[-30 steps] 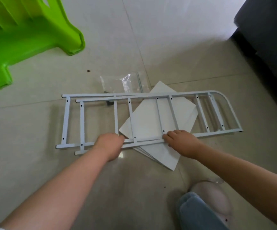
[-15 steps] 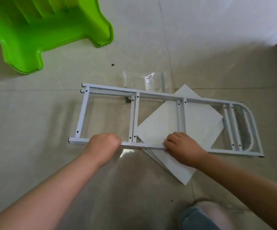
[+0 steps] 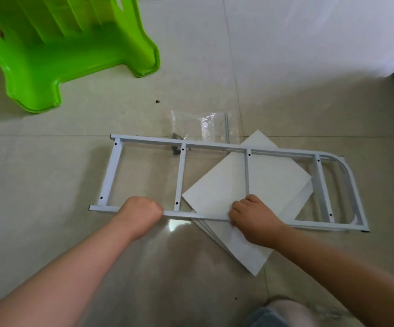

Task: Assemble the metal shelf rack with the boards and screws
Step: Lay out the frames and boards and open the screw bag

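Left hand [image 3: 141, 213] and right hand [image 3: 253, 219] each grip the two stacked frames [image 3: 181, 175]; several boards [image 3: 273, 185] underneath.

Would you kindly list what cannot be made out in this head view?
- Contents of the clear plastic bag: too small, partly behind the metal frames.
- Number of white boards: stacked, only edges peek out.
- Left hand fingers: curled under the rail.
- Green stool: cut off by the top and left edges.

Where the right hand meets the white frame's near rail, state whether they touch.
Touching. In the head view the right hand curls its fingers over the white frame's near rail, no gap showing.
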Motion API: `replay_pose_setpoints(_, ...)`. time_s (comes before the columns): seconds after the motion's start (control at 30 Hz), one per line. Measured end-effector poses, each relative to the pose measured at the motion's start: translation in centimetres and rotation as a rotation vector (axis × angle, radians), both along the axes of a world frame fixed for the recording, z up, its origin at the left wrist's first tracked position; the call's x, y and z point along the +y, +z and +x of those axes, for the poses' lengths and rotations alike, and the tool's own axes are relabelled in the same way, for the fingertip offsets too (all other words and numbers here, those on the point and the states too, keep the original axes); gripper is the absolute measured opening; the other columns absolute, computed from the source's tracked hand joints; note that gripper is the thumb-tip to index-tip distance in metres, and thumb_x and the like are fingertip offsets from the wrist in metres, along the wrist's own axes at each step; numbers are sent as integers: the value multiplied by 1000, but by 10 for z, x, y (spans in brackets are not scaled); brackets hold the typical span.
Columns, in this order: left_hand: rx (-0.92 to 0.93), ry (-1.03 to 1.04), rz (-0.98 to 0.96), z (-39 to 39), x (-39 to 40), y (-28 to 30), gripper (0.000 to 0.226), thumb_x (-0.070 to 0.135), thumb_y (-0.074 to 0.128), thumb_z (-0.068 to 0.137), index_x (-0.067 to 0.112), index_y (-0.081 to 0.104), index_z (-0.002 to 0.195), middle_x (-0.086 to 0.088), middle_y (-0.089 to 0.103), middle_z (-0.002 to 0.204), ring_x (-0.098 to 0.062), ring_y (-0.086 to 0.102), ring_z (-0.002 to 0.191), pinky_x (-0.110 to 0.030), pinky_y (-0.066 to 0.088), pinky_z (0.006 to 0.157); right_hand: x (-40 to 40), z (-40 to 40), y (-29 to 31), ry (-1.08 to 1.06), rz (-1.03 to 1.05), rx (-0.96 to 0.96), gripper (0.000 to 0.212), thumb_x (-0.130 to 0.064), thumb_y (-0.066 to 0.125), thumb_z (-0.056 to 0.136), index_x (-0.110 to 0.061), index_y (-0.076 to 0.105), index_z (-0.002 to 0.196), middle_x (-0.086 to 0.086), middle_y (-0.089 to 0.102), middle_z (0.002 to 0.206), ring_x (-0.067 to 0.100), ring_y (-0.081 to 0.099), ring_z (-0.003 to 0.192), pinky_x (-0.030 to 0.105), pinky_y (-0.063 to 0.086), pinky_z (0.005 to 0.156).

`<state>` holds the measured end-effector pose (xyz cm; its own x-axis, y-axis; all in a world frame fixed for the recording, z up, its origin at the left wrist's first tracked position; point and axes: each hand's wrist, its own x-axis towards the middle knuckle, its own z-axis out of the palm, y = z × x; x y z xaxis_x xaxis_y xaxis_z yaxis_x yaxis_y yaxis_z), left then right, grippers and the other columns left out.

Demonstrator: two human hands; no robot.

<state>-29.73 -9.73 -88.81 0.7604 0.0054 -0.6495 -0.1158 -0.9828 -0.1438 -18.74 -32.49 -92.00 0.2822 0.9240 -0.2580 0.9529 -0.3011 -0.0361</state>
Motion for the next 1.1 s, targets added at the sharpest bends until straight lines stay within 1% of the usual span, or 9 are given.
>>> replay_pose_setpoints(0.13,-40,-32,42,15,2,2,33,-2,39,88,10,52,116,-7,57,120,-23,56,110,-30,44,82,-2,15,12,-61,-23,-36,22,-10,78,47,-13,62,63,4,55,62,19,54,53,28,51,69)
replay_pose_setpoints(0.23,-71,-52,72,43,2,17,32,-2,40,88,11,51,115,-6,57,120,-26,55,111,-32,44,82,4,45,32,-78,50,-125,29,-11,82,36,-15,61,56,1,52,55,18,52,45,32,40,73)
replay_pose_setpoints(0.33,-114,-66,119,83,2,31,30,-1,42,88,11,54,112,-6,58,116,-26,57,106,-29,41,73,7,87,41,-103,-49,-216,19,-16,74,64,-13,64,80,4,60,78,21,60,70,37,39,89)
replay_pose_setpoints(0.5,-175,-85,172,167,-1,53,28,0,42,89,9,56,112,-9,57,117,-29,56,108,-30,39,71,-1,153,42,-176,58,-207,39,-8,89,31,-13,59,54,3,53,53,21,55,41,34,51,55)
replay_pose_setpoints(0.53,-191,-83,180,184,-3,57,30,0,42,89,10,56,114,-9,57,117,-29,56,109,-31,40,72,0,165,44,-209,63,-190,35,-6,88,38,-10,59,58,7,55,57,25,58,46,36,50,57)
replay_pose_setpoints(0.6,-234,-52,196,216,-2,60,32,1,41,91,11,54,118,-9,56,120,-29,54,111,-32,41,76,1,190,49,-309,70,-112,15,-5,72,70,-4,62,81,15,60,83,32,64,78,42,44,77)
replay_pose_setpoints(0.7,-333,107,174,243,-2,51,33,5,45,92,8,43,124,-10,51,127,-29,51,116,-32,39,77,9,230,50,-406,-127,-57,24,-19,41,94,-10,52,113,8,49,119,24,49,115,33,32,95)
replay_pose_setpoints(0.87,-349,224,87,232,-14,14,55,3,44,87,8,23,138,-9,35,138,-25,36,128,-36,38,94,20,260,22,-491,-155,-78,26,-19,37,96,-10,53,114,8,50,118,24,51,111,34,32,96)
replay_pose_setpoints(1.1,-167,299,25,179,-21,-17,36,5,36,92,9,40,127,-8,43,131,-27,41,123,-35,39,92,37,267,-9,-597,-174,-186,24,-14,44,91,-10,56,112,10,54,109,27,48,107,39,31,96)
